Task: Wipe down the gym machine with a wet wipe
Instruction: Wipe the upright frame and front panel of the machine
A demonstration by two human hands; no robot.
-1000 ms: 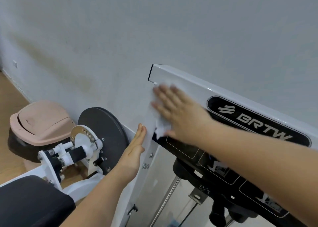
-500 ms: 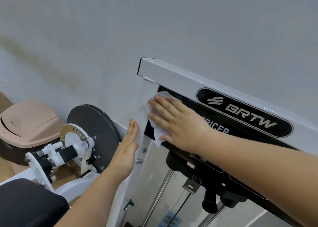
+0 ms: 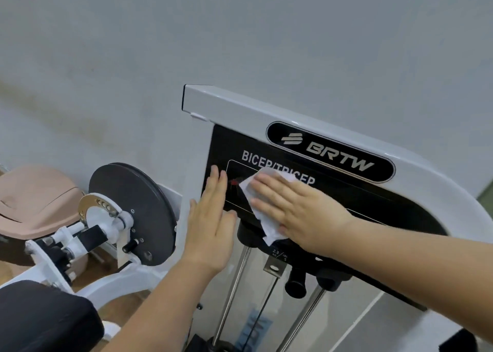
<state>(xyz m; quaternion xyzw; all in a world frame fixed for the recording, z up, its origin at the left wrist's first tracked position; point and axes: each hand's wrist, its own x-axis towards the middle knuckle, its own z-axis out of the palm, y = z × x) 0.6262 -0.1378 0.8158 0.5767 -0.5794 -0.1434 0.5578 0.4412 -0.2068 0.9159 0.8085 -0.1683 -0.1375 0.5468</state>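
Note:
The gym machine's white frame [image 3: 234, 109] carries a black BRTW badge and a black panel lettered BICEP/TRICEP. My right hand [image 3: 298, 210] lies flat on that black panel and presses a white wet wipe [image 3: 262, 218] against it. The wipe sticks out from under my fingers on the left and below. My left hand [image 3: 210, 229] rests flat, fingers together, on the frame's left upright beside the panel, a little left of the wipe, and holds nothing.
A dark round disc [image 3: 138, 207] with white fittings stands left of the frame. A pink bin [image 3: 34, 199] sits by the grey wall [image 3: 240, 31]. A black pad [image 3: 45, 322] is at lower left. Steel guide rods [image 3: 232, 293] run down under the panel.
My right hand has slid the wipe down and right, off the frame's top corner onto the black panel. My left hand has moved up along the upright.

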